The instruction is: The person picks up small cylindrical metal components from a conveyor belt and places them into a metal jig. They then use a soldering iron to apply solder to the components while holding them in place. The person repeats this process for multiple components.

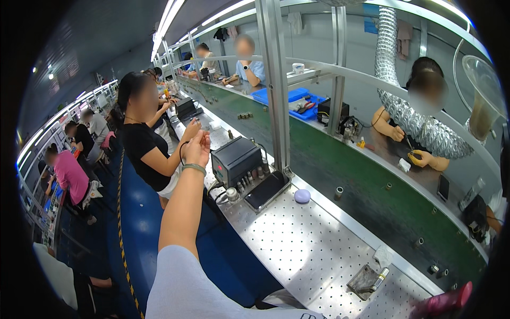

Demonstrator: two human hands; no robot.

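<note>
My left arm, in a light grey sleeve, stretches forward over the left edge of the bench. My left hand (197, 150) is raised with its fingers curled together, and a pale green bangle (194, 168) circles the wrist. Anything between those fingers is too small to make out. Just beyond it is the hand of a co-worker (149, 141) in a black top, so close that I cannot tell whether they touch. A dark soldering-station-like box (237, 161) stands right of my hand, with small metal bits (249, 177) along its front. My right hand is out of view.
A dark phone-like slab (267, 190) and a purple round case (302, 196) lie on the perforated metal bench (313, 242). Nearer are a small metal tray (362, 280) holding a cylinder and a pink bottle (449, 302). A green conveyor (324, 159) carries small metal cylinders; a post (273, 90) rises beside it.
</note>
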